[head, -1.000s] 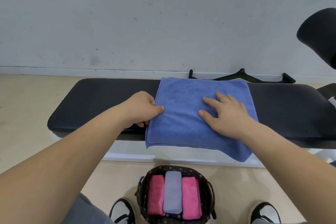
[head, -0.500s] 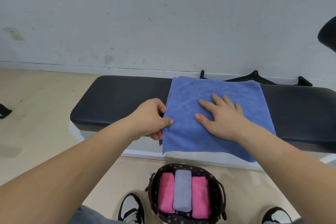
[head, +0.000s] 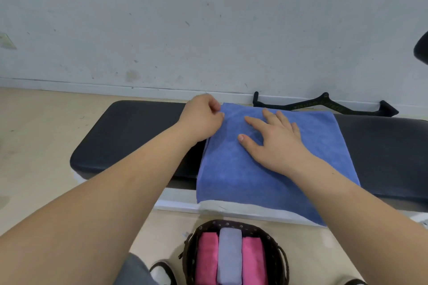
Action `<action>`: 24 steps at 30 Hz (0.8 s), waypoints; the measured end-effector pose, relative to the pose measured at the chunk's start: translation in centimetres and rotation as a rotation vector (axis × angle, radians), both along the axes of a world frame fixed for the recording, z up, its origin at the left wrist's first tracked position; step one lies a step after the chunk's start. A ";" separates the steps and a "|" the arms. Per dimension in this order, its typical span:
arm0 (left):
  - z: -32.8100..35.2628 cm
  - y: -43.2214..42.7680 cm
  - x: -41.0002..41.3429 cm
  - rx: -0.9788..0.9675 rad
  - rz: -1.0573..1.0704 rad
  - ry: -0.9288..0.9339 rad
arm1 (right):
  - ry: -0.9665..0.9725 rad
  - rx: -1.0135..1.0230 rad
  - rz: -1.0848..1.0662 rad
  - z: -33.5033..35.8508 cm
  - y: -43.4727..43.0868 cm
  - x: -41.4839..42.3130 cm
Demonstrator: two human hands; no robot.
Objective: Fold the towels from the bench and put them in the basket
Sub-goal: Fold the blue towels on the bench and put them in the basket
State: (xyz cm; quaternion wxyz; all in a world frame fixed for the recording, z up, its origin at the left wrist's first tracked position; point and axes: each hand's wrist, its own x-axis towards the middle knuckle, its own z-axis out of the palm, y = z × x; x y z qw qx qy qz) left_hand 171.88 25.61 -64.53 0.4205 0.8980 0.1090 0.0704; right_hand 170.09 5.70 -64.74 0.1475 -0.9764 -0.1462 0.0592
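A blue towel, folded to a wide rectangle, lies across the black padded bench with its near edge hanging over the front. My left hand pinches the towel's far left corner. My right hand lies flat with spread fingers on the middle of the towel. On the floor in front of the bench stands a dark woven basket with two pink folded towels and a lilac one side by side inside it.
A black metal handle bar lies on the floor behind the bench by the wall. A black rounded pad shows at the right edge. My shoes are beside the basket.
My left hand has slid from the middle of the towel's left edge up to its far left corner. My right hand has shifted slightly farther up the towel. The view has moved left.
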 end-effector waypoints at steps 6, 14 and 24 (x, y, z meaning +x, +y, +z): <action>-0.9 -1.8 6.3 0.055 0.094 0.101 | 0.067 -0.010 -0.011 -0.9 0.5 1.5; -0.3 -1.1 7.9 -0.146 0.065 0.201 | -0.038 0.045 -0.028 0.5 0.6 2.7; -1.2 0.5 6.5 0.040 0.122 0.022 | 0.080 -0.144 -0.031 -0.2 0.9 1.9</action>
